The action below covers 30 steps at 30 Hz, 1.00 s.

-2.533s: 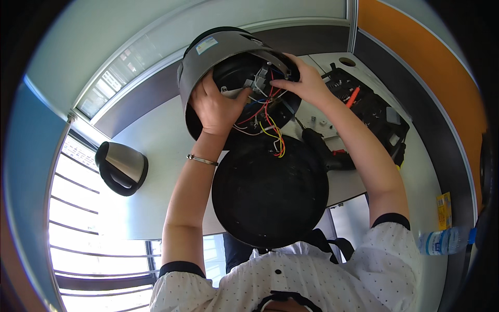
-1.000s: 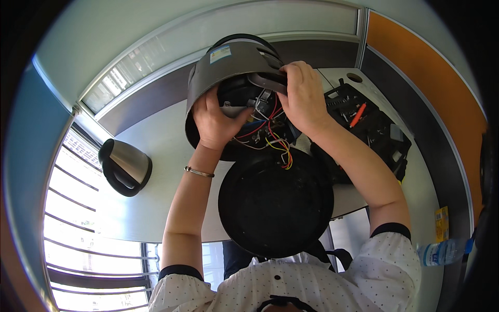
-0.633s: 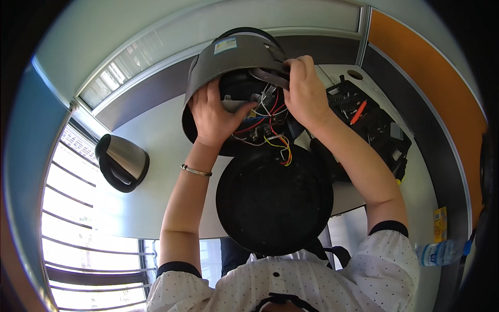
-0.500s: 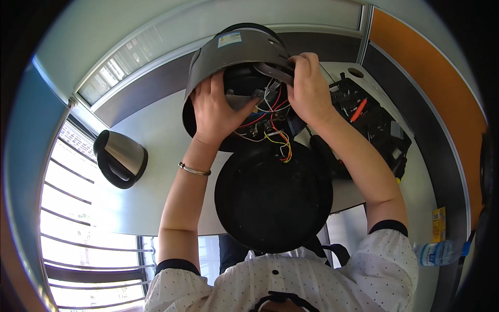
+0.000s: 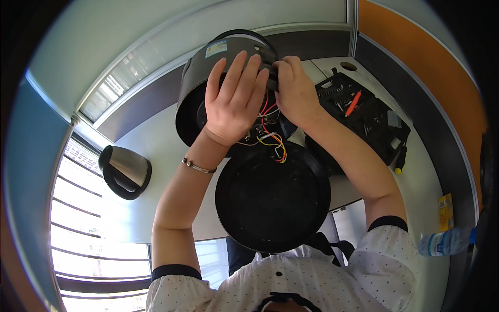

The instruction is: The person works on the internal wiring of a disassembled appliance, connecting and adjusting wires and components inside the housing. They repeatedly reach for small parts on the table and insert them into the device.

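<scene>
A dark grey, drum-shaped appliance housing [image 5: 195, 78] lies tipped with its open end facing me. Red, white and yellow wires [image 5: 278, 140] run out of it to a round black base part [image 5: 273, 197], which rests close against my body. My left hand [image 5: 236, 99] is in front of the opening with its fingers stretched out, holding nothing. It hides part of the inside. At the housing's right side, my right hand [image 5: 296, 91] is closed around a black handle-like piece at the rim. Its fingertips are partly hidden.
An electric kettle [image 5: 125, 171] stands on the left of the white table [image 5: 150, 213]. To the right lies an open black tool case [image 5: 364, 114] with an orange-red tool [image 5: 353, 104]. A screwdriver [image 5: 400, 160], a yellow box [image 5: 445, 212] and a water bottle [image 5: 444, 243] are farther right.
My left hand has come out of the housing's opening and moved right, its fingers now extended. My right hand stays at the rim. The housing has tilted slightly.
</scene>
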Available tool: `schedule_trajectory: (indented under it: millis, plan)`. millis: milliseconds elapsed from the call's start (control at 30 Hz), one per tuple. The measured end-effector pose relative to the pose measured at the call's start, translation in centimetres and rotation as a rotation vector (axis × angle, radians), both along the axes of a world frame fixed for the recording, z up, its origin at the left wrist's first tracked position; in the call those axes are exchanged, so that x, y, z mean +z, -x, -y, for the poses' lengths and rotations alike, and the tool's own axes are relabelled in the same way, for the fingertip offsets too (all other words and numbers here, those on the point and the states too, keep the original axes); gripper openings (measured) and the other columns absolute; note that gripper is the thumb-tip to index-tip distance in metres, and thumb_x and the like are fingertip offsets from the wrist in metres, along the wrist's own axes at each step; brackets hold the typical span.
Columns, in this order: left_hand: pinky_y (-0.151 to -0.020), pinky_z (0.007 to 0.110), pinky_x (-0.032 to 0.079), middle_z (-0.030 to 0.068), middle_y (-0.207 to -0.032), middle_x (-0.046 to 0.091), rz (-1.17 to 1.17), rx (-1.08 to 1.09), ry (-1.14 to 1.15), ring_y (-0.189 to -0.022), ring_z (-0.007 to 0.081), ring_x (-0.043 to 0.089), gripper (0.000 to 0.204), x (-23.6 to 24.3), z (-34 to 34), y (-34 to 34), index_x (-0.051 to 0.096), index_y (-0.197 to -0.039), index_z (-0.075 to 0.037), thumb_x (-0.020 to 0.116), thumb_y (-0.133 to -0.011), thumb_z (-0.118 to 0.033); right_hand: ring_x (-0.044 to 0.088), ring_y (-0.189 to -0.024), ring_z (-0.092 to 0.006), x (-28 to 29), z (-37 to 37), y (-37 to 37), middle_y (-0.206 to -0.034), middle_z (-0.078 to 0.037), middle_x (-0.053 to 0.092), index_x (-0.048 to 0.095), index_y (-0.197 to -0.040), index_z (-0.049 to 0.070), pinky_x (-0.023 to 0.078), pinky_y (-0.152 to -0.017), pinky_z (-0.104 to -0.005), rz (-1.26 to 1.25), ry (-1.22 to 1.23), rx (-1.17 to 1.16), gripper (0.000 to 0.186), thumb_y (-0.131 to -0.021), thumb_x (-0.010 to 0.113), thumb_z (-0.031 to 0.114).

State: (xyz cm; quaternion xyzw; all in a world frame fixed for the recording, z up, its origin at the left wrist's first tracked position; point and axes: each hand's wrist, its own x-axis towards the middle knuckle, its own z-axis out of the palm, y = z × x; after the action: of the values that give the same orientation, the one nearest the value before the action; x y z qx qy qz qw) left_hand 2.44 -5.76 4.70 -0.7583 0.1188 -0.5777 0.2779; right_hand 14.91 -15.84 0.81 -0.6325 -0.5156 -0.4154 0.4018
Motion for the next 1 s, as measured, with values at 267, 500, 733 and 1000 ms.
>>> schedule_trajectory:
  millis: [267,500,733,1000]
  plan:
    - [-0.075,0.037,0.051,0.0107,-0.096,0.06,-0.481,-0.188,0.005,-0.091,0.0283,0.061,0.04,4.1,-0.3,0.0,0.063,-0.1,0.0,0.071,-0.06,-0.001,0.059,-0.084,-0.0311,-0.9,-0.1,-0.4,-0.101,-0.017,0.051,0.05,-0.107,-0.004,0.053,-0.065,-0.0374,0.013,-0.026,-0.019,0.032,-0.077,0.057,0.006]
    - [-0.068,0.033,0.052,0.0075,-0.09,0.059,-0.35,-0.106,-0.111,-0.082,0.0247,0.061,0.034,3.6,-1.1,-0.6,0.063,-0.093,-0.002,0.067,-0.059,-0.003,0.06,-0.082,-0.0287,-0.9,-0.1,-0.1,-0.099,-0.015,0.052,0.05,-0.107,-0.003,0.053,-0.062,-0.035,0.034,-0.043,-0.012,0.033,-0.077,0.058,0.007]
    - [-0.067,0.032,0.053,0.0069,-0.08,0.055,-0.207,-0.146,-0.189,-0.076,0.0227,0.06,0.02,2.7,-1.3,-1.1,0.062,-0.085,-0.003,0.066,-0.065,-0.006,0.06,-0.08,-0.0243,-1.0,-0.2,0.7,-0.096,-0.011,0.052,0.052,-0.108,-0.002,0.052,-0.058,-0.032,0.069,-0.092,-0.073,0.035,-0.076,0.06,0.008]
    - [-0.069,0.033,0.054,0.0068,-0.082,0.055,-0.129,-0.16,-0.176,-0.08,0.0233,0.061,0.022,2.2,-1.8,-0.4,0.063,-0.085,-0.004,0.065,-0.063,-0.007,0.061,-0.076,-0.0218,0.2,-0.1,1.8,-0.094,-0.006,0.054,0.056,-0.102,0.004,0.05,-0.057,-0.0312,0.091,-0.006,-0.199,0.047,-0.059,0.073,0.011]
